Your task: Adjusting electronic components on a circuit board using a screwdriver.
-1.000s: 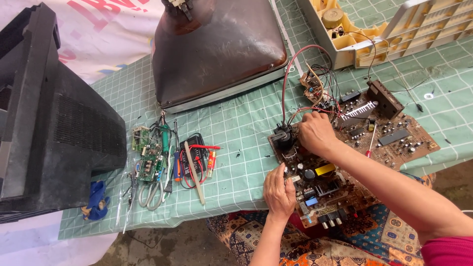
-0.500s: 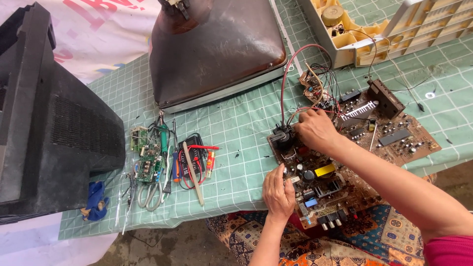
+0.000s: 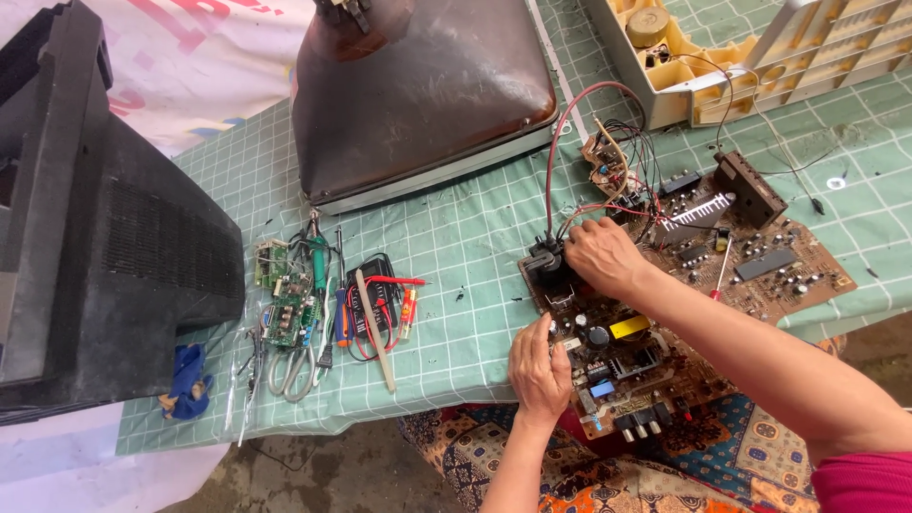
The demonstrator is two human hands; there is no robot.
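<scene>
A brown circuit board (image 3: 760,275) crowded with parts lies at the front right edge of the green checked table (image 3: 456,237), partly overhanging it. My right hand (image 3: 600,255) grips a black block-shaped part (image 3: 549,264) at the board's left end, where a red cable and thin wires meet. My left hand (image 3: 538,369) rests flat on the board's near left corner, holding it down. A picture tube (image 3: 423,90) lies face down at the back, wired to the board.
A black television casing (image 3: 95,237) stands at the left. Small green boards, scissors, screwdrivers and a meter with red leads (image 3: 332,299) lie between it and the board. A beige plastic chassis (image 3: 760,47) sits at the back right. A blue cloth (image 3: 185,380) lies near the front edge.
Both hands stay on the board in nearly the same places. The view has shifted very slightly; nothing else has visibly moved.
</scene>
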